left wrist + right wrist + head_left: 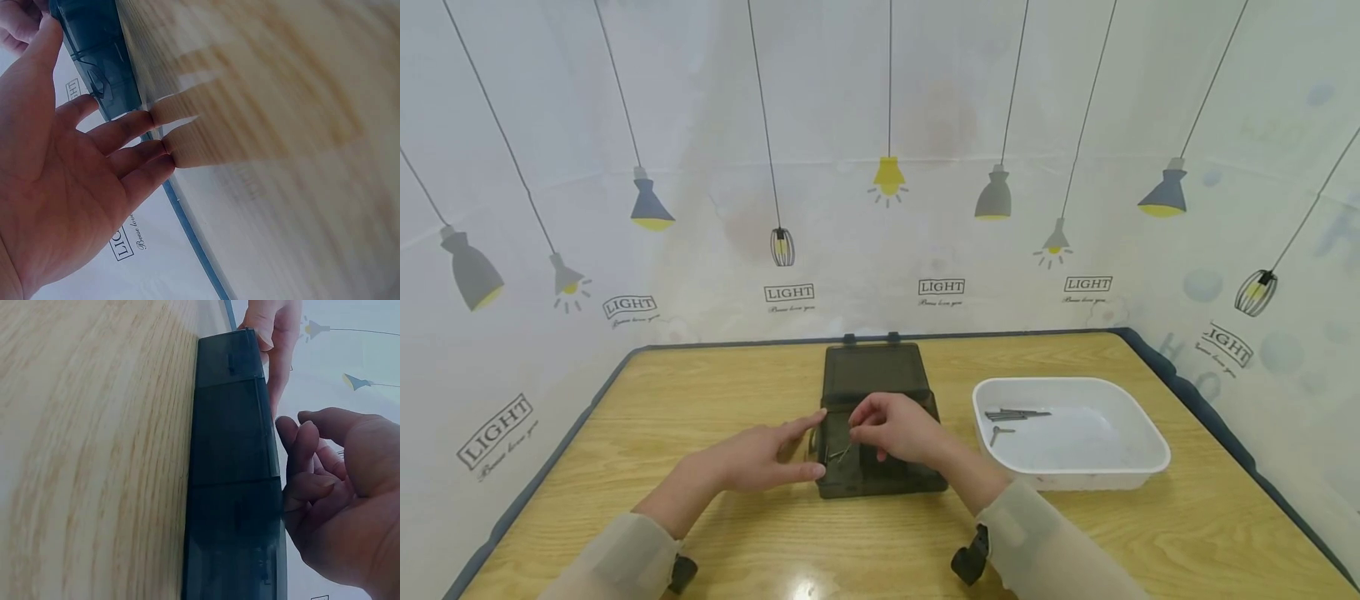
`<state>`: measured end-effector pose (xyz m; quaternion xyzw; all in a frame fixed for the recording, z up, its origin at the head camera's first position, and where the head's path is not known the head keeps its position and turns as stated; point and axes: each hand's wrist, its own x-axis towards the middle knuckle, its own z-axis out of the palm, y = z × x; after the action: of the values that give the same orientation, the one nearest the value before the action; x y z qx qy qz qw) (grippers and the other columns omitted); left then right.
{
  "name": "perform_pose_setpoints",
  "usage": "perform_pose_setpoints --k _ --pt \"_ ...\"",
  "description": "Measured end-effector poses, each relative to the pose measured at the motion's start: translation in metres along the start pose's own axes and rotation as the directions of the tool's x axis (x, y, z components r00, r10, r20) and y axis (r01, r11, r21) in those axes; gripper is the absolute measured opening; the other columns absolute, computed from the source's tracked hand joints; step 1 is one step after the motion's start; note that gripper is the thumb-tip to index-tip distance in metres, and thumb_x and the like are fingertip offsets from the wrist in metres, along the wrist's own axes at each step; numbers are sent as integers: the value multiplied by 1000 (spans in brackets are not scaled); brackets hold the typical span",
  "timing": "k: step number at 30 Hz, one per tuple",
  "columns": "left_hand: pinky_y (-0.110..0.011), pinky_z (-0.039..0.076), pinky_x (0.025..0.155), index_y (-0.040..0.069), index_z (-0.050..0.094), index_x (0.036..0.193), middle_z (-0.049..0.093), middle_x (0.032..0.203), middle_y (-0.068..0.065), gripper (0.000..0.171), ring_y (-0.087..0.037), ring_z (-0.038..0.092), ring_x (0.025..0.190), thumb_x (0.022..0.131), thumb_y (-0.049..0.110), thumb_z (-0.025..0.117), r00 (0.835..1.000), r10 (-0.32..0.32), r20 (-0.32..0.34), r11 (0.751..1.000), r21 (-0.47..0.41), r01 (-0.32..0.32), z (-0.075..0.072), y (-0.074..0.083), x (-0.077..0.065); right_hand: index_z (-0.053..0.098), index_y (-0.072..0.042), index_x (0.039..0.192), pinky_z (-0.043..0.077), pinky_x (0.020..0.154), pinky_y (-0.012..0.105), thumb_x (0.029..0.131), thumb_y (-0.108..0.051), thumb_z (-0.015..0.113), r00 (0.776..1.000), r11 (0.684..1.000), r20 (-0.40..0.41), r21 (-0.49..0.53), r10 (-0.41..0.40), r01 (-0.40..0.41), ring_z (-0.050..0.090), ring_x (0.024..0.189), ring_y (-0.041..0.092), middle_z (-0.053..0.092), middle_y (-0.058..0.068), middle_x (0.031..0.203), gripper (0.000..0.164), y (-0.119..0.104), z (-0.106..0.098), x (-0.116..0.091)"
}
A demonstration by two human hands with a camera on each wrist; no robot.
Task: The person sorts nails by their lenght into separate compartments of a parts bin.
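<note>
- My right hand point(898, 429) is hovering over the case, its fingers curling in toward the thumb; I cannot tell whether the fingertips are pinching a screw or nothing.
- My left hand point(760, 458) is holding nothing: its fingers are spreading loosely, with the thumb touching the near part of the case's left edge and the index finger lying at the far part.
- In the left wrist view, the other fingertips of that hand are resting on the tabletop.
- Just below my right fingertips, a few small screws point(841, 452) are lying in the left part of the case.
- The dark, see-through case point(887, 487) is sitting open on the table between my hands, its lid point(876, 371) lying back on the far side.
- To the right of the case, well apart from my left hand, a white tray point(1097, 433) is standing.
- Inside it, long screws point(1015, 414) are lying in a bunch toward the left, with short screws point(998, 434) lying nearer me.
- Everything is resting on a wood-grain table point(737, 550).
- Behind it, a pale backdrop point(835, 108) is showing printed hanging lamps and the word LIGHT.
</note>
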<state>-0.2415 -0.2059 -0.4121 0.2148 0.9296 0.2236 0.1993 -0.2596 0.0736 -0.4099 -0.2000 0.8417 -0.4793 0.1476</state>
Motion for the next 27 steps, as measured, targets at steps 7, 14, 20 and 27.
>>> perform_pose_setpoints --k 7,14,20,27 --pt "-65 42 122 34 24 177 47 172 -14 94 -41 55 150 101 75 62 1000 15 -5 1000 3 -15 0 -1 0 75 -13 116 59 72 38 105 -24 76 1000 1000 -4 -1 -27 27 64 65 17 78 8 99 16 3 -11 -6" --pt "-65 41 124 34 23 177 46 172 -16 94 -43 54 151 101 75 63 1000 24 -16 1000 6 -24 0 -1 0 73 -11 119 61 75 42 107 -27 74 1000 999 -1 37 -28 28 66 73 21 76 20 110 20 4 -48 -24" --pt "-65 40 124 32 23 177 45 173 -16 95 -44 54 151 102 73 62 999 45 -24 999 21 -45 1 -1 0 71 -7 123 59 73 37 108 -28 72 999 1000 -38 12 -11 11 67 79 25 75 17 110 26 18 -91 -47" --pt "-64 41 124 32 22 178 43 175 -12 95 -42 54 152 102 74 62 999 38 -14 999 15 -38 1 -2 0 69 -6 123 58 69 37 109 -28 71 992 997 -101 -6 73 -74 65 79 24 77 13 112 27 47 -134 -69"
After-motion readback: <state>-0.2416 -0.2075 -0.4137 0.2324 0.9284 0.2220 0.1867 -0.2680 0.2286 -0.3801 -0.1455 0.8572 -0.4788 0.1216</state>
